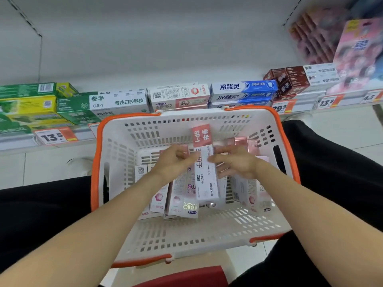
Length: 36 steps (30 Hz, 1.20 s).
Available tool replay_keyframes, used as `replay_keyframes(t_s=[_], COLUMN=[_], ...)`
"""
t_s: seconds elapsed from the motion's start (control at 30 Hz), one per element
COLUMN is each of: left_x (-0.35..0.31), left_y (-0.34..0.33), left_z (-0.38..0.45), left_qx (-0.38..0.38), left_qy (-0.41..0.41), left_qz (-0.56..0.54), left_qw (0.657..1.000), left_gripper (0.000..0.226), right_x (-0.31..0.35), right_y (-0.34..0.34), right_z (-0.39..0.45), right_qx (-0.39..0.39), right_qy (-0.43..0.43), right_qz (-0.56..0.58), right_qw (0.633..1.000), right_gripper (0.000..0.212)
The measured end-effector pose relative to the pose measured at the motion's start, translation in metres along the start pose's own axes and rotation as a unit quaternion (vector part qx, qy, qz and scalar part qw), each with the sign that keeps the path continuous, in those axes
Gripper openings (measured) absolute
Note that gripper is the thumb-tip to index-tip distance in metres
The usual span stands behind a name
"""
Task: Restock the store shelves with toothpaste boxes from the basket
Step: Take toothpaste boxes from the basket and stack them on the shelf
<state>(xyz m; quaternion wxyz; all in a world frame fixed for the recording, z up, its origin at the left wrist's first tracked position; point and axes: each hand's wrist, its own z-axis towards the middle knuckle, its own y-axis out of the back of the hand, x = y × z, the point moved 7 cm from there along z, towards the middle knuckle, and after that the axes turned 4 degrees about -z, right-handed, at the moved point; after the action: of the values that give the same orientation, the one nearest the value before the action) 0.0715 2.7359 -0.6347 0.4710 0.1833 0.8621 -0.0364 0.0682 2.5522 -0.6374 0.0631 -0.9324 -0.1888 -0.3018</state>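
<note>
A white basket [124,141] with orange handles sits between my knees, holding several pink and white toothpaste boxes [180,201]. One long white box with a red end marked SP-1 [204,162] stands tilted above the others. My left hand [176,160] grips its left side and my right hand [236,162] grips its right side, fingers curled against it. The low shelf [18,141] behind the basket carries rows of toothpaste boxes [116,102].
Green and yellow boxes [27,106] fill the shelf's left, blue boxes [242,92] and dark red boxes [288,81] its right. Orange price tags [56,136] line the shelf edge. My black-trousered legs [41,214] flank the basket. A red seat edge [182,278] shows below.
</note>
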Motion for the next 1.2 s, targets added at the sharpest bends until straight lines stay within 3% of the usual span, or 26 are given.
replay_keyframes(t_s=[0.1, 0.2, 0.3, 0.4, 0.43, 0.5, 0.57, 0.63, 0.7, 0.83, 0.93, 1.1, 1.2], left_x=[0.000, 0.027, 0.056, 0.068, 0.068, 0.065, 0.065, 0.067, 0.071, 0.075, 0.074, 0.067, 0.060], left_y=[-0.020, -0.016, -0.009, -0.006, -0.006, -0.008, -0.011, -0.011, -0.010, -0.007, -0.004, -0.005, -0.009], left_z=[-0.001, 0.002, 0.001, 0.002, 0.003, 0.005, 0.007, 0.008, 0.009, 0.010, 0.009, 0.001, -0.008], left_qx=[0.093, 0.068, 0.013, -0.004, 0.002, 0.008, 0.008, 0.007, 0.010, 0.020, 0.023, 0.021, 0.023], left_qy=[0.059, 0.111, 0.142, 0.146, 0.144, 0.138, 0.133, 0.134, 0.139, 0.148, 0.149, 0.153, 0.165], left_qz=[-0.097, -0.105, -0.065, -0.049, -0.048, -0.042, -0.030, -0.022, -0.028, -0.051, -0.046, -0.067, -0.119], left_qw=[0.989, 0.986, 0.988, 0.988, 0.988, 0.990, 0.991, 0.991, 0.990, 0.987, 0.987, 0.986, 0.979], left_gripper=[0.034, 0.039, 0.029, 0.027, 0.029, 0.034, 0.037, 0.044, 0.048, 0.047, 0.046, 0.033, 0.030], right_x=[0.000, -0.026, -0.056, -0.075, -0.079, -0.089, -0.100, -0.107, -0.109, -0.104, -0.092, -0.052, -0.025], right_y=[-0.020, -0.028, -0.005, 0.025, 0.027, 0.025, 0.017, 0.009, 0.005, 0.002, 0.002, 0.009, 0.009], right_z=[0.002, 0.014, 0.029, 0.037, 0.039, 0.044, 0.049, 0.049, 0.050, 0.053, 0.048, 0.021, -0.001], right_qx=[0.075, 0.095, -0.053, -0.220, -0.241, -0.255, -0.252, -0.249, -0.256, -0.243, -0.220, -0.143, -0.085], right_qy=[0.033, 0.007, -0.033, -0.056, -0.063, -0.093, -0.124, -0.137, -0.135, -0.122, -0.102, -0.115, -0.101], right_qz=[0.064, 0.085, -0.014, -0.239, -0.275, -0.274, -0.266, -0.259, -0.244, -0.270, -0.254, -0.279, -0.223], right_qw=[0.995, 0.992, 0.998, 0.944, 0.929, 0.923, 0.922, 0.923, 0.926, 0.923, 0.936, 0.943, 0.966], right_gripper=[0.039, 0.048, 0.038, 0.024, 0.024, 0.045, 0.068, 0.075, 0.073, 0.040, 0.034, 0.048, 0.044])
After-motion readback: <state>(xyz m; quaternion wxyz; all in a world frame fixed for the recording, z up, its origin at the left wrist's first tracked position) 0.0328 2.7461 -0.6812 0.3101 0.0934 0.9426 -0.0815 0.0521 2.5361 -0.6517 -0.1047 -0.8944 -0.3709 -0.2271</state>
